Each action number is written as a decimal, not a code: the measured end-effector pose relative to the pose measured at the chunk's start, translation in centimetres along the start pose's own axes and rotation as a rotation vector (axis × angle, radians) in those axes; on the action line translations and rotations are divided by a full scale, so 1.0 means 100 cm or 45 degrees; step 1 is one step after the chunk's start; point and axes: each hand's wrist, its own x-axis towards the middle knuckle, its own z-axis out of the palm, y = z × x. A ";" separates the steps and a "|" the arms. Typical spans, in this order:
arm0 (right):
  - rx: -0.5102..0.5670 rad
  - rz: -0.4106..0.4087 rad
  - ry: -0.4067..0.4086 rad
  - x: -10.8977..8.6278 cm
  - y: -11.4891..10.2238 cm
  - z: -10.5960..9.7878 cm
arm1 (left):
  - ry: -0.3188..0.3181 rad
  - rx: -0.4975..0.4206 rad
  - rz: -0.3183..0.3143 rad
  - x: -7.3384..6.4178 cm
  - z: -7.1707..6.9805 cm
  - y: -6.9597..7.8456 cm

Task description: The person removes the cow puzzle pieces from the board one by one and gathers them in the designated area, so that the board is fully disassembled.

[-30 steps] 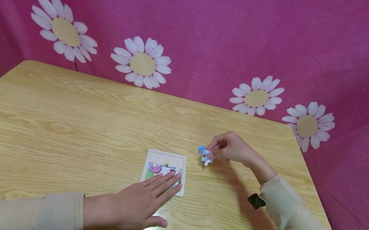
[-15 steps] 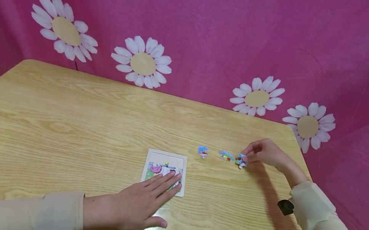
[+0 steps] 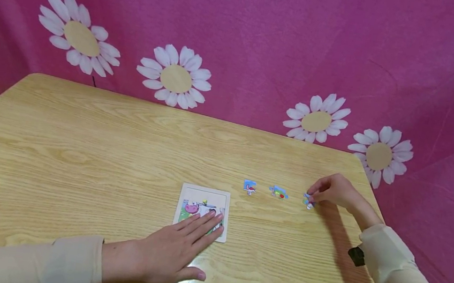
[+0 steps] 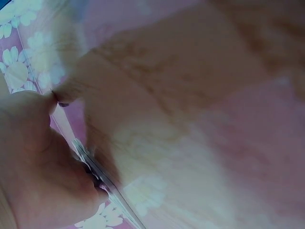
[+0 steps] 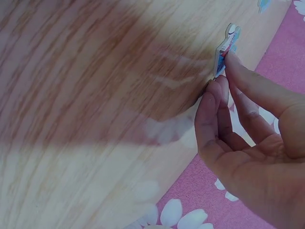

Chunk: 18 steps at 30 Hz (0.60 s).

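Observation:
Flat on a small framed puzzle board [image 3: 206, 189] lies my left hand [image 3: 167, 250], its fingers straight and covering the lower right part of a cow picture. The board's upper strip shows bare wood. Over at the right, my right hand [image 3: 337, 192] pinches a blue jigsaw piece [image 3: 309, 201] between thumb and fingers. In the right wrist view that jigsaw piece [image 5: 226, 50] stands tilted, at or just above the tabletop. Two other pieces lie flat to its left: a blue one with red and white [image 3: 249, 186], and a blue-green one with a red spot [image 3: 278, 192].
The wooden table [image 3: 115, 147] has rounded far corners. Behind it hangs a pink cloth [image 3: 247, 45] printed with large white daisies. The table's right edge runs close by my right forearm.
My right hand has moved right with the jigsaw piece, away from the other two pieces, which now both lie in plain sight. The left hand and the board have stayed put.

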 end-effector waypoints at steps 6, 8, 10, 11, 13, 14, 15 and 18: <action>0.018 -0.002 0.010 -0.002 0.002 0.000 | -0.016 -0.009 -0.004 0.000 0.000 0.001; 0.015 -0.007 0.018 -0.003 0.002 0.000 | -0.011 -0.009 -0.006 0.000 0.001 0.002; 0.007 -0.017 0.030 -0.005 0.001 0.000 | -0.003 -0.013 -0.009 0.000 0.001 0.002; 0.000 -0.027 0.039 -0.007 -0.001 0.000 | 0.003 -0.011 -0.011 -0.001 0.001 0.003; -0.003 -0.067 0.051 -0.010 -0.005 0.001 | 0.021 -0.008 -0.014 -0.002 0.002 0.004; 0.000 -0.098 0.053 -0.011 -0.009 0.002 | 0.024 -0.006 -0.017 -0.002 0.002 0.004; 0.006 -0.128 0.050 -0.013 -0.013 0.003 | 0.028 -0.003 -0.020 -0.003 0.003 0.005; 0.083 -0.189 -0.001 -0.017 -0.030 0.011 | 0.037 0.001 -0.029 -0.004 0.003 0.007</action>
